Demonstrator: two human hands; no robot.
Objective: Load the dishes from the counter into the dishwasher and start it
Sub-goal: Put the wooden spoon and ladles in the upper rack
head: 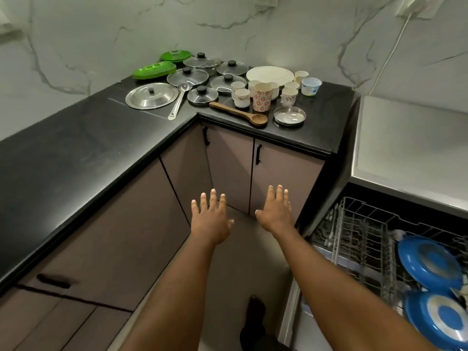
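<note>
From my feed the dishes sit clustered at 12 o'clock, in the far corner of the black counter [76, 153]. The wooden spoon [238, 114] lies flat near the counter's front edge, its long axis running 10 to 4 o'clock with the bowl at the 4 o'clock end. The steel ladle [178, 101] lies at its 9 o'clock, long axis 1 to 7 o'clock, bowl at the far end, just beside the big steel lid [152, 96]. Glass lids [202, 95] with black knobs lie knob up behind them, and green plates [154, 70] are stacked at the back. At the spoon's 1 o'clock stand the cups, the floral cup [262, 97] upright with its mouth up, in front of a white plate [269, 74]; a small steel plate [289, 116] lies flat at their 5 o'clock.

The dishwasher rack [354, 236] is pulled out at 4 o'clock, with two blue plates [430, 262] standing on edge in it.

My left hand [211, 219] and right hand [274, 211] hover side by side at centre in front of the cabinet doors [228, 168], palms down, fingers straight and spread, pointing to 12 o'clock. Both are released and grasp nothing.
</note>
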